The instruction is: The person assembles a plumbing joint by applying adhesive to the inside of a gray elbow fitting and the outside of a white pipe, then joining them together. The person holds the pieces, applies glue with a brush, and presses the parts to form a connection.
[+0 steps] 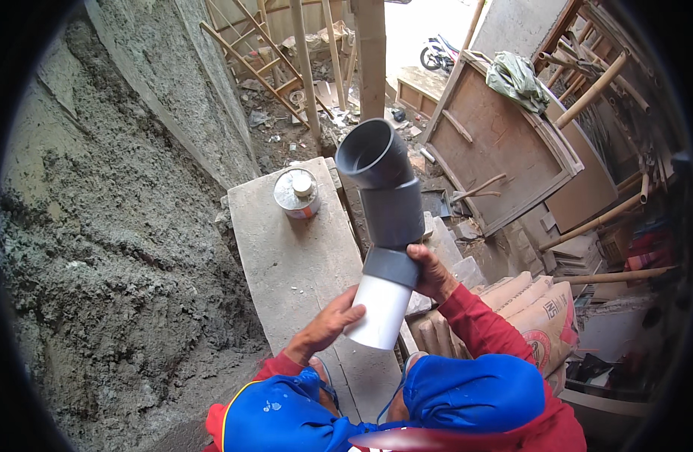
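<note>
A grey PVC pipe fitting [393, 211] with a slightly angled, open socket at its far end is joined to a short white PVC pipe [382, 310]. The joined piece is held up over the edge of a board, tilted away from me. My left hand [325, 324] grips the white pipe from its left side, thumb on the front and other fingers partly hidden. Around the right side of the grey collar, my right hand [434, 274] is closed, its fingertips hidden behind the fitting. Beyond my left hand, a round metal can [296, 194] with a pale cap stands upright.
The dusty pale board [267, 248] runs ahead between my knees. A rough mortar wall [128, 264] rises at left. Stacked cement bags [538, 309] lie to my right. Farther off are a wooden panel [504, 143], a bamboo ladder [256, 56], upright poles and rubble.
</note>
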The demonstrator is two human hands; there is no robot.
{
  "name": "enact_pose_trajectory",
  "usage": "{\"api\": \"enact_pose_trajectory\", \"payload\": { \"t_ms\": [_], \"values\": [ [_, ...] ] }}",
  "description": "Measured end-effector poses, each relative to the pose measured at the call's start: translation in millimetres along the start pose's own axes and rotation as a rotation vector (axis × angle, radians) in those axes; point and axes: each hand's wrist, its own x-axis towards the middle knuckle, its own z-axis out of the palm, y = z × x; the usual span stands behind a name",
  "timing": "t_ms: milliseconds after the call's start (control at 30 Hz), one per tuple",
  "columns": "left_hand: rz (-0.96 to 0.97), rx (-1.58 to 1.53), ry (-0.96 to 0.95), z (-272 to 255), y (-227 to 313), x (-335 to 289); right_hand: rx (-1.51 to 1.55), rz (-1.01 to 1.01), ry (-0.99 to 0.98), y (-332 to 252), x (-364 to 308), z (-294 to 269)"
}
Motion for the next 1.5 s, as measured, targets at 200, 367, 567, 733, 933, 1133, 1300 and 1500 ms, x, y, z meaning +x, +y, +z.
{"api": "enact_pose_trajectory", "payload": {
  "t_ms": [200, 367, 567, 733, 933, 1133, 1300, 1500],
  "values": [
    [-0.089, -0.077, 0.009, 12, -4, 3, -0.046, 0.044, -0.110, 8, 0, 7],
    [-0.016, -0.036, 0.088, 17, -4, 0, -0.049, 0.022, -0.119, 9, 0, 16],
    [0.098, 0.221, 0.299, 17, -8, 2, -0.125, -0.041, -0.026, 15, -3, 29],
    [0.104, 0.205, 0.302, 20, -10, 1, -0.291, -0.107, 0.032, 11, -4, 40],
    [0.007, 0.004, 0.258, 28, -26, -1, -0.428, -0.072, 0.002, 4, -5, 45],
    [-0.008, -0.188, 0.258, 14, -35, -2, -0.636, -0.030, -0.052, 3, -5, 52],
    [0.213, -0.174, 0.322, -2, -37, 0, -0.644, 0.018, -0.125, 13, -1, 59],
    [0.196, -0.264, 0.213, -26, -40, -7, -0.681, 0.098, -0.226, 23, 7, 70]
  ]
}}
